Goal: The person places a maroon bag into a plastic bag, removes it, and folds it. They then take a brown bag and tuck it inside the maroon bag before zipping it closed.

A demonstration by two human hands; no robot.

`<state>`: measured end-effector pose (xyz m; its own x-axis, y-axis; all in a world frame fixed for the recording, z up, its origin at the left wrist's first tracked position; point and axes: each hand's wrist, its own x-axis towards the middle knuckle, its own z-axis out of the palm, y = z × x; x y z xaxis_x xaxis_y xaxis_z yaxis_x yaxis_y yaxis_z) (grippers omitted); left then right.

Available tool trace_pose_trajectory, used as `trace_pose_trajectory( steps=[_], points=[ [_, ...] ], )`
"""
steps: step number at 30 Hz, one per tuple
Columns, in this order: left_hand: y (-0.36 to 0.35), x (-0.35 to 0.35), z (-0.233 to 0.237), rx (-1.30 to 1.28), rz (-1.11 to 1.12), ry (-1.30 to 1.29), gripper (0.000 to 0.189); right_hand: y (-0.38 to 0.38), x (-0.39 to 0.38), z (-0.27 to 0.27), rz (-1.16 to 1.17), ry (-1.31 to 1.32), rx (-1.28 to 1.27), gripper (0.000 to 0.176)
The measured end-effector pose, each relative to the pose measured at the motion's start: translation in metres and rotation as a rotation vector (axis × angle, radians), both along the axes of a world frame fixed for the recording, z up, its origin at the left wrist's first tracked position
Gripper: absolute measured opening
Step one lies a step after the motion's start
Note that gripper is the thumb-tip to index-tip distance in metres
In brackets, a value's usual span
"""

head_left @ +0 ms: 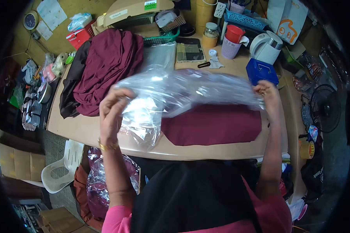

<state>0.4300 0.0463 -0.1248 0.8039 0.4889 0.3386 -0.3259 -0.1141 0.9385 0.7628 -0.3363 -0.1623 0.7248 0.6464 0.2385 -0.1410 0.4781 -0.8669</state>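
Above the bench (85,134), left hand (112,106) and right hand (268,93) grip a clear bag (182,91) taut at nine and three o'clock; opening its mouth likely needs fingertips.
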Motion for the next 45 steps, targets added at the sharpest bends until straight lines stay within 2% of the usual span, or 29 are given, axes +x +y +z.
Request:
trace_pose_trajectory(
  steps=[2,3,4,6,7,8,10,11,12,14,16,17,20,21,22,24,26,27,28,30,31,34,35,36,38,39,42,44,45],
  points=[
    [-0.031,0.012,-0.015,0.178,0.381,-0.144,0.038,-0.009,-0.022,-0.026,-0.191,-1.038,-0.847,0.067],
    [-0.039,0.014,-0.046,0.393,0.509,0.16,0.048,-0.005,-0.041,-0.028,-0.134,-1.223,-1.005,0.069],
    [-0.074,0.025,-0.063,0.664,0.44,0.197,0.062,0.001,-0.063,-0.032,-0.069,-1.398,-1.168,0.07],
    [-0.135,0.036,-0.072,0.814,0.192,0.434,0.071,0.008,-0.085,-0.057,0.002,-1.402,-1.198,0.072],
    [-0.149,0.043,-0.058,0.735,0.035,0.634,0.068,0.012,-0.091,-0.06,0.015,-1.366,-1.247,0.074],
    [-0.142,0.048,-0.073,0.73,0.034,0.636,0.068,0.014,-0.096,-0.062,0.02,-1.367,-1.249,0.074],
    [-0.109,0.058,-0.113,1.163,0.339,0.593,0.064,0.016,-0.105,-0.064,-0.091,-1.293,-1.333,0.075],
    [-0.096,0.061,-0.109,1.104,0.392,0.641,0.058,0.021,-0.11,-0.066,-0.095,-1.291,-1.333,0.075],
    [-0.077,0.068,-0.119,1.174,0.481,0.662,0.057,0.026,-0.117,-0.069,-0.141,-1.25,-1.358,0.075],
    [-0.09,0.081,-0.098,1.231,0.548,0.608,0.059,0.039,-0.128,-0.077,-0.218,-1.195,-1.395,0.075],
    [-0.138,0.09,-0.062,1.185,0.406,0.42,0.06,0.051,-0.138,-0.077,-0.257,-1.159,-1.407,0.075],
    [-0.148,0.094,-0.069,1.224,0.223,0.593,0.064,0.052,-0.14,-0.076,-0.255,-1.162,-1.405,0.075],
    [-0.121,0.103,-0.138,1.273,0.289,0.622,0.056,0.047,-0.145,-0.072,-0.22,-1.081,-1.459,0.077],
    [-0.108,0.105,-0.15,1.153,0.358,0.511,0.049,0.043,-0.147,-0.071,-0.202,-1.048,-1.488,0.078],
    [-0.106,0.103,-0.134,1.21,0.361,0.607,0.045,0.041,-0.149,-0.071,-0.181,-1.012,-1.517,0.079],
    [-0.08,0.107,-0.135,1.375,0.555,0.731,0.045,0.038,-0.151,-0.068,-0.168,-0.982,-1.553,0.079],
    [-0.055,0.101,-0.113,0.969,0.744,0.6,0.047,0.038,-0.151,-0.067,-0.166,-0.955,-1.58,0.08],
    [-0.042,0.095,-0.101,0.851,0.735,0.587,0.065,0.038,-0.152,-0.067,-0.173,-0.94,-1.59,0.08],
    [-0.041,0.094,-0.096,0.852,0.738,0.589,0.065,0.038,-0.152,-0.066,-0.179,-0.926,-1.6,0.079],
    [-0.038,0.092,-0.092,0.631,0.555,0.538,0.086,0.037,-0.151,-0.061,-0.145,-0.926,-1.596,0.079],
    [-0.031,0.096,-0.113,0.648,0.508,0.527,0.096,0.035,-0.15,-0.058,-0.114,-0.919,-1.596,0.078],
    [-0.037,0.101,-0.109,0.571,0.365,0.542,0.095,0.023,-0.134,-0.042,0.055,-0.936,-1.586,0.077],
    [-0.028,0.109,-0.121,0.533,0.391,0.474,0.092,0.018,-0.133,-0.042,0.068,-0.985,-1.603,0.076],
    [-0.02,0.114,-0.132,0.531,0.39,0.478,0.092,0.018,-0.138,-0.05,0.073,-0.982,-1.605,0.076],
    [-0.022,0.122,-0.118,0.716,0.632,0.455,0.086,0.02,-0.147,-0.072,-0.117,-1.099,-1.555,0.075],
    [-0.024,0.124,-0.112,0.77,0.685,0.401,0.084,0.022,-0.148,-0.074,-0.124,-1.072,-1.564,0.075],
    [-0.067,0.128,-0.074,0.849,0.71,0.512,0.078,0.037,-0.156,-0.072,-0.176,-0.986,-1.597,0.076],
    [-0.118,0.132,-0.074,1.056,0.544,0.456,0.076,0.044,-0.162,-0.075,-0.205,-0.987,-1.6,0.076],
    [-0.141,0.138,-0.08,1.066,0.445,0.418,0.077,0.046,-0.164,-0.079,-0.202,-1.025,-1.559,0.077]
  ],
)
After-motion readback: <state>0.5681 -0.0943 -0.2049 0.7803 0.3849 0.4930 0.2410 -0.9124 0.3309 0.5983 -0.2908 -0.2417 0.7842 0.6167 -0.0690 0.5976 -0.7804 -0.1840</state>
